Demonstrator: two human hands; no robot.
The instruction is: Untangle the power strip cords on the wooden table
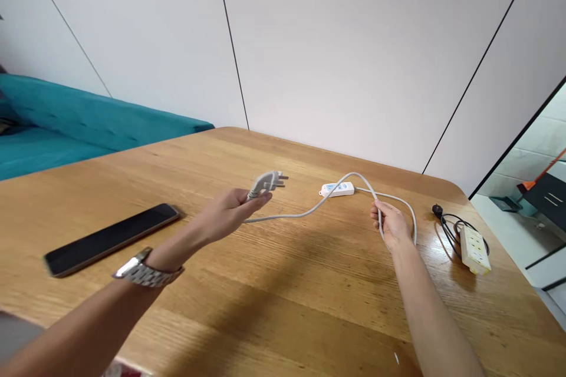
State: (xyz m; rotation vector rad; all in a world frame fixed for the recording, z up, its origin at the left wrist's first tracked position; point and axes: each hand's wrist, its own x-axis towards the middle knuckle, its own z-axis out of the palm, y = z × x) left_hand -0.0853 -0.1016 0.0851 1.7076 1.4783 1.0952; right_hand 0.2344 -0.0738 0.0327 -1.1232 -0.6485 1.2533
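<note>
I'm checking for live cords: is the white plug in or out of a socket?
Out: the left hand holds the white plug, its prongs bare in the air.

A teal sofa (101, 116) beyond the wooden table (212, 159) suggests a home living room.

teal sofa (88, 112), dark flat device (112, 240)

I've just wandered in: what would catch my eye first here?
Probably the pale plug, held up above the wooden table in the left hand. Next, the pale cord arching to the right hand, near a small white power strip. Then the bright teal sofa at the picture's left, beyond the table.
</note>
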